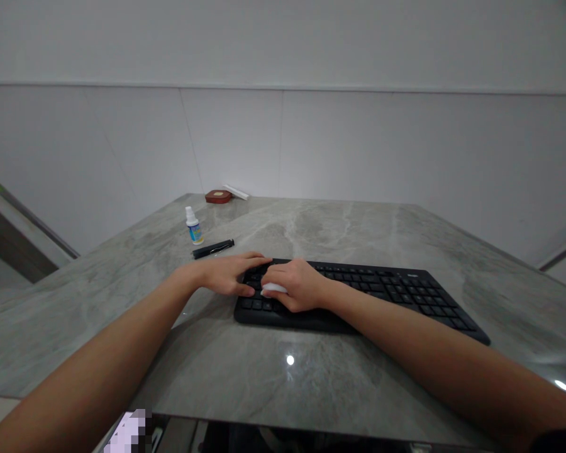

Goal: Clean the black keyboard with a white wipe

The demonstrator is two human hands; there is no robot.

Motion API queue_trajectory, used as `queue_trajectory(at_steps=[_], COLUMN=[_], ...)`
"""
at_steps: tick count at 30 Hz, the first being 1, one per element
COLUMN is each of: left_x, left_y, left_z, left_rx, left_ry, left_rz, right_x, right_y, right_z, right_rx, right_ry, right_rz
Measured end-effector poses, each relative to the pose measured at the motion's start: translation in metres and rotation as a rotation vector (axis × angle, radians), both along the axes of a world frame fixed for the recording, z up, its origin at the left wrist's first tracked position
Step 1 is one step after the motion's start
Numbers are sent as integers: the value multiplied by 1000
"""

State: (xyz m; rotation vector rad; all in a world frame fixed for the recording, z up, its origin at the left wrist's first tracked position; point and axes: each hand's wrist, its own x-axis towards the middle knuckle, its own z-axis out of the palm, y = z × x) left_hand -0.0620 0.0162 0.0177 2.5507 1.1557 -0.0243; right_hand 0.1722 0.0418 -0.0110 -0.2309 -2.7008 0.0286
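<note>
A black keyboard (396,290) lies at a slight slant on the grey marbled table. My left hand (224,274) rests at its left end, fingers stretched along the far corner and the thumb apart on the near keys. Pressed down on the left-hand keys is my right hand (298,286), closed around a small white wad (274,288) that looks like a folded tissue or cloth. Most of the wad is hidden under the fingers. My right forearm crosses over the keyboard and covers part of its keys.
Beyond my left hand lie a black pen-like object (213,249) and a small white spray bottle (194,226) with a blue label, standing upright. At the table's far edge sit a reddish-brown case (218,196) and a white strip (236,192). A pale wall (339,145) rises behind.
</note>
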Motion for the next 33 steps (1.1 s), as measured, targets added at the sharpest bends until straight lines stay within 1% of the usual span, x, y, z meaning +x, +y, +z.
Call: queue_trajectory(at_steps=[2,6,11,15,16,21,26,30,33], left_x=[-1,-1,1,1,0,0,1,0,-1], left_y=[1,1,1,1,1,1,0,1,2], left_z=[-1,-1,-1,-1,-1,-2,-1,-1,-3], left_rx=[0,4,17,23,25,19,7,13,21], left_ry=[-9,-30,-24,-26,-23,-14,-26,-15,-12], left_rz=[-3,-18,-23,-28,-33,-23,-24,-19,-23], right_x=[0,-1,-2,-5,-5,-5,-3,-3,-4], right_y=[-1,-1,-2,-2,-1,-1,0,0,1], right_z=[0,0,-1,-2,-2,-3,-2,-2,-2], right_rx=[-13,-9,-6,17,17,-10,12,-1,4], right_ry=[-11,42,17,77,80,30,92,44,64], right_rz=[21,-61,15,-83,-86,11,-50,22,-12])
